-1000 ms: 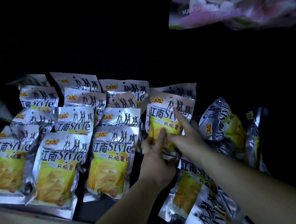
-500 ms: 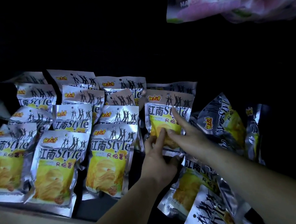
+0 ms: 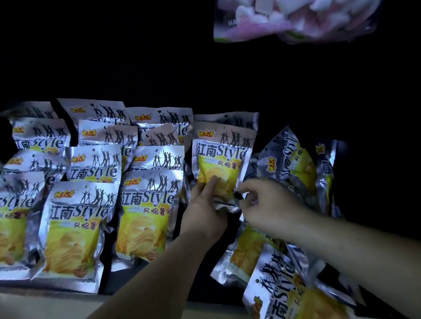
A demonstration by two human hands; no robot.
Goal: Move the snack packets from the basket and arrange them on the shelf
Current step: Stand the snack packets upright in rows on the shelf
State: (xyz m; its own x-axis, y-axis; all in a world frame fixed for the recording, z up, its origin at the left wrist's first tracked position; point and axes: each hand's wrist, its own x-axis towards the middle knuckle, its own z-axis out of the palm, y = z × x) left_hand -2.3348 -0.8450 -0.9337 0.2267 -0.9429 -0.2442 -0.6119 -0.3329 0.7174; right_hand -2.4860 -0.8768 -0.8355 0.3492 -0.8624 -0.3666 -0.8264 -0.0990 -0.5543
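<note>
While the left hand's [image 3: 204,209] thumb lies on the front of an upright chip packet [image 3: 223,158], its other fingers hidden behind, the right hand [image 3: 266,203] pinches the packet's bottom seam with bent fingers. The packet stands at the right end of the arranged rows. Three columns of matching packets [image 3: 80,219] already stand in order along the left of the shelf [image 3: 118,286] to its front edge. Loose packets [image 3: 296,293] lie jumbled toward the right front corner, apparently awaiting placement, so the job looks well past halfway. A marshmallow bag [image 3: 304,1] hangs above.
</note>
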